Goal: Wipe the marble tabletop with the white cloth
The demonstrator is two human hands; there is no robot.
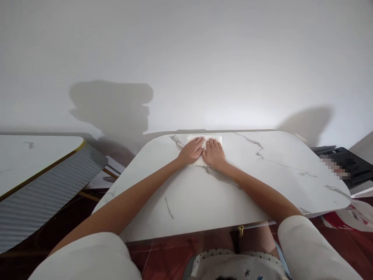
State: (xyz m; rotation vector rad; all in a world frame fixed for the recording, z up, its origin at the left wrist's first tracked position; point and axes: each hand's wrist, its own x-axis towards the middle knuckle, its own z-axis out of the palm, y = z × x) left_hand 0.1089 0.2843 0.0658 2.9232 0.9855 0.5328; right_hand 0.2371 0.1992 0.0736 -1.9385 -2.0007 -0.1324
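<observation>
A white folded cloth (201, 161) lies on the white marbled tabletop (186, 202), close to its far edge. My left hand (190, 151) rests flat on the cloth's left part, its fingers stretched out toward the right. Beside it, my right hand (214, 153) presses flat on the right part, fingers pointing to the wall. The two hands nearly touch at the thumbs. Most of the cloth is hidden beneath them; its far edge shows past the fingertips.
A white wall (186, 70) stands right behind the table. To the left is a second marbled table (37, 155) with a ribbed grey side. A black object (354, 165), partly blurred, sits at the right. A red and white bag (352, 216) lies below it.
</observation>
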